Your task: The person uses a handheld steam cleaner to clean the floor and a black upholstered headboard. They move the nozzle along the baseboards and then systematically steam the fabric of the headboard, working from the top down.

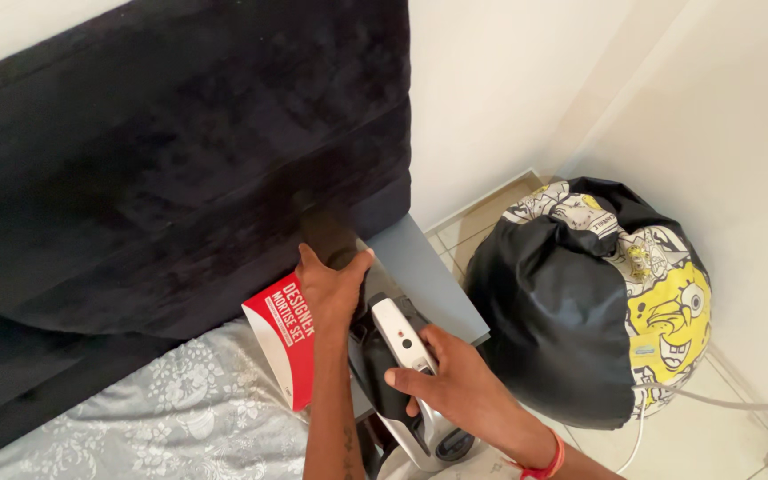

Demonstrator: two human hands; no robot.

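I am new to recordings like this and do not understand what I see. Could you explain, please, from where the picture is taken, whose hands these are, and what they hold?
There is one picture, taken by a camera worn on a person's head and looking down, so both hands belong to that person; no machine is working here. The right hand grips the handle of a silver and black handheld vacuum cleaner. The left hand rests on its dark front part, which points at a black velvet headboard. Beside the left hand stands a red and white box, next to a grey bedside table. Below lies a grey flowered bedsheet. On the tiled floor at the right sits a black and yellow cartoon bean bag, with a white cable near it.
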